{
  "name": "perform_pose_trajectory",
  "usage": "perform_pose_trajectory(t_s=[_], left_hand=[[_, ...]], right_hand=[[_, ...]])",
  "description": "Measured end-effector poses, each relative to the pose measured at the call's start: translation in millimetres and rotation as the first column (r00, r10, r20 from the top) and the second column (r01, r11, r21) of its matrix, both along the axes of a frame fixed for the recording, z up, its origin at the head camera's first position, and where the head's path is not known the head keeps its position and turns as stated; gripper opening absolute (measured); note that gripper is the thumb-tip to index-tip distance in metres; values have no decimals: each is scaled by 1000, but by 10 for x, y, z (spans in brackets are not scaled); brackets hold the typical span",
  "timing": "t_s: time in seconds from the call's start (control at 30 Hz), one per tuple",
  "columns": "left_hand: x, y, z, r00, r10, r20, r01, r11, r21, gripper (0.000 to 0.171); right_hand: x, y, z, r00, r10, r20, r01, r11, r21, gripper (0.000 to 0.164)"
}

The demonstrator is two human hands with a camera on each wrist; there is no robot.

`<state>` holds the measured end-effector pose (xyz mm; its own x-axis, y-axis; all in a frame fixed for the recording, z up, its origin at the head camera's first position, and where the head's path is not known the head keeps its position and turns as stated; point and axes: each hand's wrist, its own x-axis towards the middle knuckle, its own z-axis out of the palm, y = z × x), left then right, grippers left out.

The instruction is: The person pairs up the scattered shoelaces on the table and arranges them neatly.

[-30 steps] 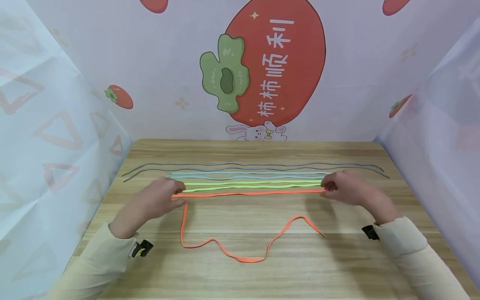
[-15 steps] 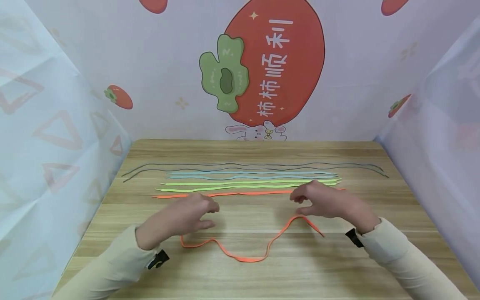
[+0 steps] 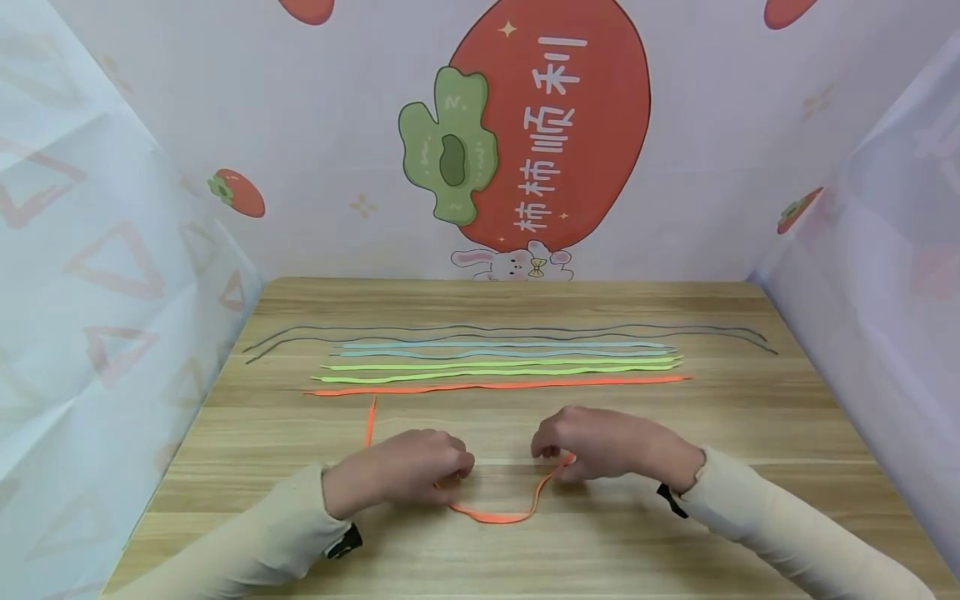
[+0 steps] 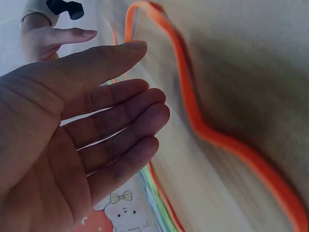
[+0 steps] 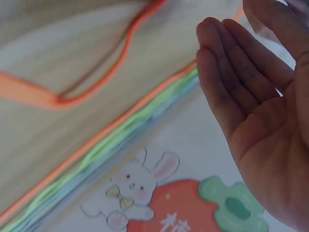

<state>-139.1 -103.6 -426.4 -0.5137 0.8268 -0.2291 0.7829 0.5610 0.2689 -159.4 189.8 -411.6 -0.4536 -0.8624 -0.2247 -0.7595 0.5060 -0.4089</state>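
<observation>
A loose orange shoelace (image 3: 498, 518) winds in curves across the front of the table. My left hand (image 3: 408, 471) hovers over its left part and hides a stretch of it. In the left wrist view the fingers (image 4: 130, 118) are relaxed and slightly bent, with nothing between them and the thumb. My right hand (image 3: 603, 442) hangs over the lace's right end and covers that end in the head view. Its fingers (image 5: 231, 72) are lightly bent and hold nothing in the right wrist view. Behind the hands, a second orange shoelace (image 3: 495, 386) lies straight.
Beyond the straight orange lace lie two yellow-green laces (image 3: 480, 375), two light blue laces (image 3: 502, 345) and two thin dark grey laces (image 3: 465, 327), roughly parallel. A printed backdrop (image 3: 322, 125) stands behind the wooden table (image 3: 675, 542), with white sheets at both sides.
Both hands have left the straight orange lace's ends and come inward and toward the front, over the curved lace. The laces lie as before.
</observation>
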Motion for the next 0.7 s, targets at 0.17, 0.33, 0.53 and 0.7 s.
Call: perform_pose_trajectory(t_s=[0.17, 0.33, 0.53, 0.7], left_hand=[[41, 106, -113, 999, -38, 5, 38, 999, -3, 28], [85, 206, -179, 998, -63, -5, 63, 998, 4, 28], [107, 290, -260, 997, -67, 32, 65, 997, 51, 25], [114, 339, -313, 993, -64, 100, 53, 993, 108, 22]], right_hand=[[84, -149, -153, 997, 80, -5, -80, 997, 20, 14], [141, -217, -276, 994, 93, -49, -90, 994, 54, 20], [179, -239, -353, 993, 98, -71, -94, 994, 49, 23], [180, -233, -401, 991, 127, -53, -128, 992, -20, 23]])
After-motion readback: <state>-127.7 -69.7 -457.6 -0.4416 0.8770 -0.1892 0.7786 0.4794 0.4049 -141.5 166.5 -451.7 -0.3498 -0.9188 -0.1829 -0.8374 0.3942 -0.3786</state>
